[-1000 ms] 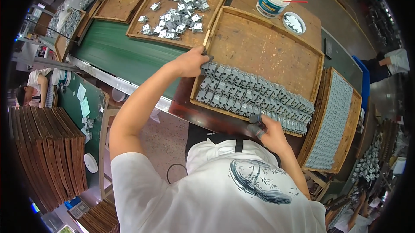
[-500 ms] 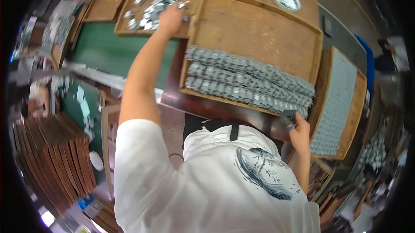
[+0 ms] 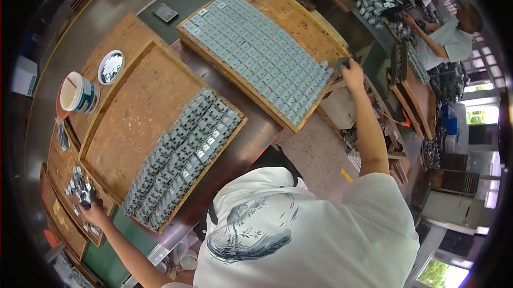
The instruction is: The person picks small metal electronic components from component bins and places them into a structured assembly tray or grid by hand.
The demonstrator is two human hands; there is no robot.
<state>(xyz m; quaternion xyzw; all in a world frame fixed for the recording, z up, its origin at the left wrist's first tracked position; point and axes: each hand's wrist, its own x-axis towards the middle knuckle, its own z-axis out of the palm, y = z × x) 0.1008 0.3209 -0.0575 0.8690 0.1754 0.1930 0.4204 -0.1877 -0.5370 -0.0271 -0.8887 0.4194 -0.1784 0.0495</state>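
My right hand (image 3: 352,76) is stretched out to the right corner of a wooden tray (image 3: 290,125). Its closed fingers pinch a small grey metal part (image 3: 342,63) at the tray's edge. Rows of flat grey metal parts (image 3: 251,47) cover most of that tray. On the far left my left hand (image 3: 94,212) reaches into a loose pile of shiny metal parts (image 3: 79,181) in another tray. Its fingers are bent and dark at the tips, and what lies between them is too small to make out. Between the hands, a middle tray (image 3: 133,74) bears several rows of grey metal parts (image 3: 181,149).
A white bucket (image 3: 80,93) and a round white dish (image 3: 111,67) with small pieces stand beyond the middle tray. A dark flat object (image 3: 165,13) lies on the green table. At the far right a co-worker (image 3: 454,37) handles parts near stacked trays (image 3: 417,101).
My view has turned to the right. My right hand has moved from the middle tray's near corner to the right tray's edge. My left hand stays at the loose pile.
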